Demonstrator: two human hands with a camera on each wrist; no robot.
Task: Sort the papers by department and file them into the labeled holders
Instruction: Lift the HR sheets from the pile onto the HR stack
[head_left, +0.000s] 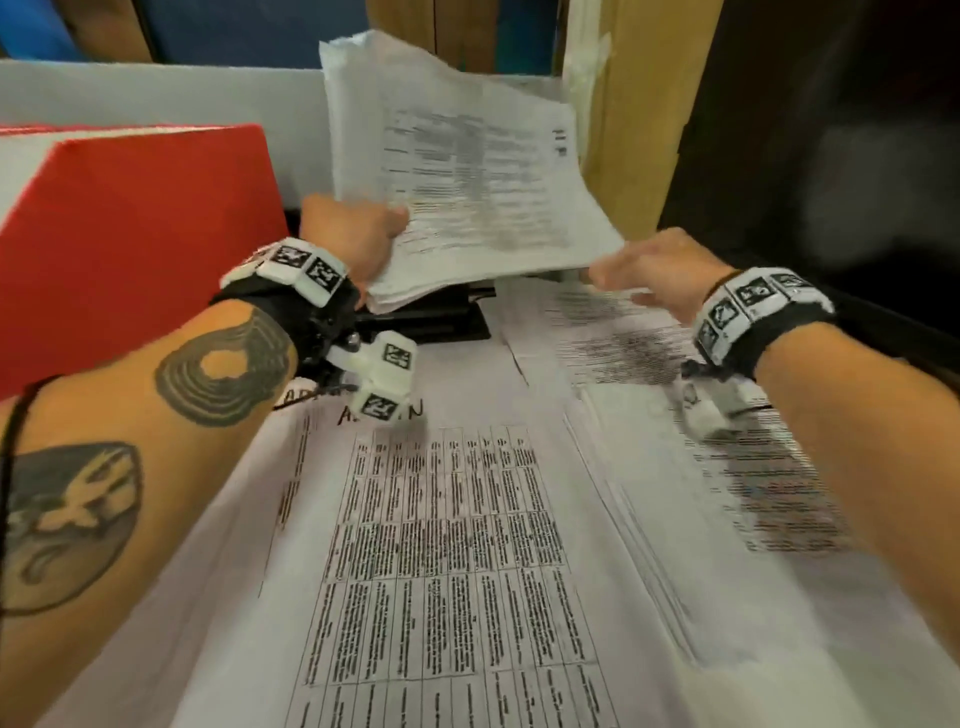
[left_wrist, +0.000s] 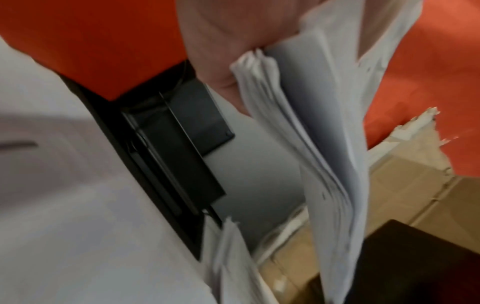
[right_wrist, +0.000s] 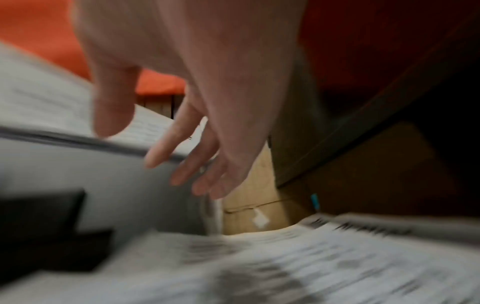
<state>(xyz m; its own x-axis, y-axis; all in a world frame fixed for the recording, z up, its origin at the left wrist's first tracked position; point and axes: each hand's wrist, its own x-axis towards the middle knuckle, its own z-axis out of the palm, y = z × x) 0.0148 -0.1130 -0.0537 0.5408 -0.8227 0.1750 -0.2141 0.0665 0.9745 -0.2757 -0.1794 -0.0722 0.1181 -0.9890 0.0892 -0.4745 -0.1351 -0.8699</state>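
Observation:
My left hand (head_left: 363, 239) grips a thick stack of printed papers (head_left: 467, 171) by its near left corner and holds it lifted and tilted above a black holder (head_left: 441, 322). The left wrist view shows the same stack (left_wrist: 311, 123) edge-on beneath my palm, with the black holder (left_wrist: 176, 148) below. My right hand (head_left: 649, 275) hovers at the stack's near right corner, fingers straight and spread; in the right wrist view the fingers (right_wrist: 182, 148) lie by the stack's edge (right_wrist: 78, 137) without curling round it. More printed sheets (head_left: 441, 545) cover the desk in front of me.
A red folder or box (head_left: 135, 234) stands at the left beside the holder. Cardboard (head_left: 639, 119) rises behind the stack at the back right. A dark surface (head_left: 831, 156) fills the far right. A second pile of sheets (head_left: 701, 441) lies under my right wrist.

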